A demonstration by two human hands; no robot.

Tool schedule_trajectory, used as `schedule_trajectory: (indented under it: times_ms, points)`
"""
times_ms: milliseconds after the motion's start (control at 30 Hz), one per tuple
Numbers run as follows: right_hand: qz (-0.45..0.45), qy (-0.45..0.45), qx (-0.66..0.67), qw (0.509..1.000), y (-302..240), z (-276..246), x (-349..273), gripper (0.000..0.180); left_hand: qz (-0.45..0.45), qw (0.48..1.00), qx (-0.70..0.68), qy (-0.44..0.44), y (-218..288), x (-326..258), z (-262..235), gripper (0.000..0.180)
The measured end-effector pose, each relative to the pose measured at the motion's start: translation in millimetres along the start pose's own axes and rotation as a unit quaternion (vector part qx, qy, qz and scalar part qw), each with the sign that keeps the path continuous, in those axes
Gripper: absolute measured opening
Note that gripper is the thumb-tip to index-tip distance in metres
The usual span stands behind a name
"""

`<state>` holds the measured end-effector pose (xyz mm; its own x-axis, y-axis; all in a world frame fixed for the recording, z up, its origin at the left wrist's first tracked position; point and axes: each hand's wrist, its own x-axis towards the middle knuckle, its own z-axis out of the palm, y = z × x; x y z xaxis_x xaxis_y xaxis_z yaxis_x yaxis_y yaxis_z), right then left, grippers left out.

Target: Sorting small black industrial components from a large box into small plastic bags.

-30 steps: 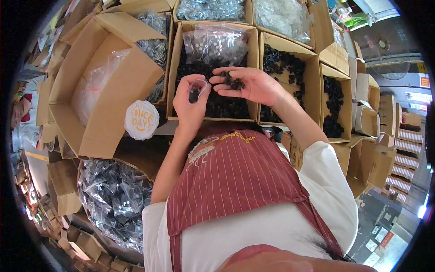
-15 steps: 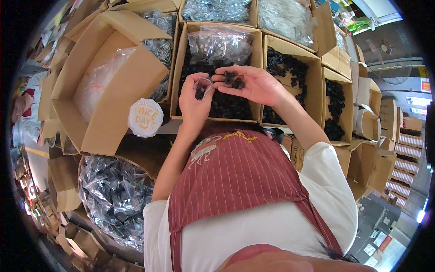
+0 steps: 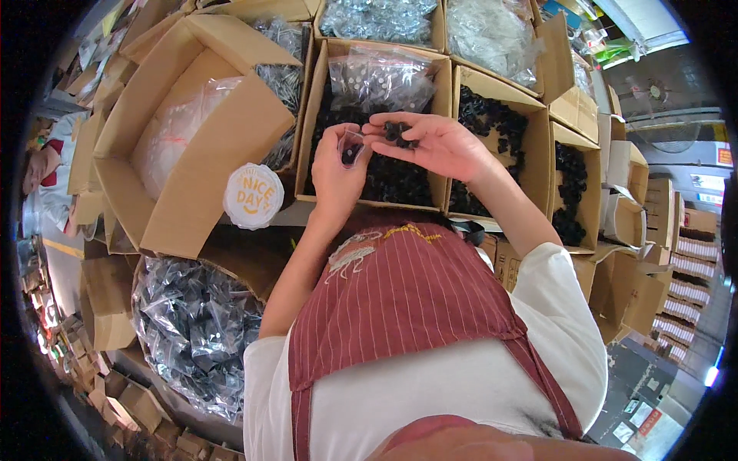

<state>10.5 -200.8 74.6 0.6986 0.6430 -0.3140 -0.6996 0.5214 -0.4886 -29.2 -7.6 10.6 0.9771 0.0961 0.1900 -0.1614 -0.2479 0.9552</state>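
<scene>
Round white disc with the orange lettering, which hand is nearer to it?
Left: the left hand is right of the disc; the right hand is farther right.

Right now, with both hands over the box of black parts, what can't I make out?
In the head view:
How many black pieces sit in the right hand: too small, overlapping.
How full the clear bag is: fingers of the left hand wrap it.
The bottom of the box: hidden by its contents.
The other person: cut off by the fisheye rim.
</scene>
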Motion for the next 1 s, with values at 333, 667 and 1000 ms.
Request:
schedule_trajectory:
  times_ms: [333, 667, 1000]
  points:
    - [-0.004, 0.017, -0.026, 1.0, 1, 9, 3, 0.043, 0.001, 1.0, 0.004, -0.014, -5, 1, -1, 0.032]
    - [-0.172, -0.007, -0.16, 0.972, 24, 19, 46, 0.017, -0.072, 0.984, -0.069, -0.146, -11, 6, -8, 0.04]
    - [-0.268, 0.014, -0.259, 0.928, 46, 36, 53, 0.035, -0.076, 0.986, -0.115, -0.096, -18, 6, -4, 0.041]
